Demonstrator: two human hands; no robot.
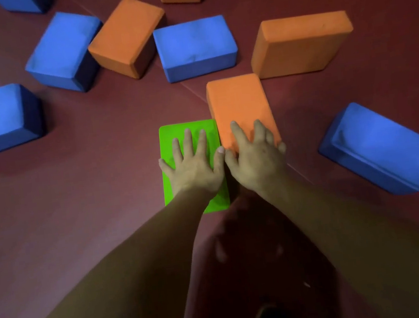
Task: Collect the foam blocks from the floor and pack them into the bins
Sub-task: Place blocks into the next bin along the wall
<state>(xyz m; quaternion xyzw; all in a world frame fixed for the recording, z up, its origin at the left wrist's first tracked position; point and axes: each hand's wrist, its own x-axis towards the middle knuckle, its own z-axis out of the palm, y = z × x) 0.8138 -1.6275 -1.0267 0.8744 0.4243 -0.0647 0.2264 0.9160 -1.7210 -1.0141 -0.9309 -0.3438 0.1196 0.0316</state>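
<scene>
Green block [171, 139]: pressing it flat with left hand [194, 170], fingers spread straight. Gripping adjacent orange block [238, 99] with right hand [256, 159], fingers curled.

Left hand [193, 166] lies flat on the green block [171, 139] — right hand [256, 159] clasps the orange block [238, 99] touching it at three o'clock; a blue block [194, 47] sits at twelve.

Two bare forearms, left hand [193, 167], right hand [256, 159], short fingernails
</scene>
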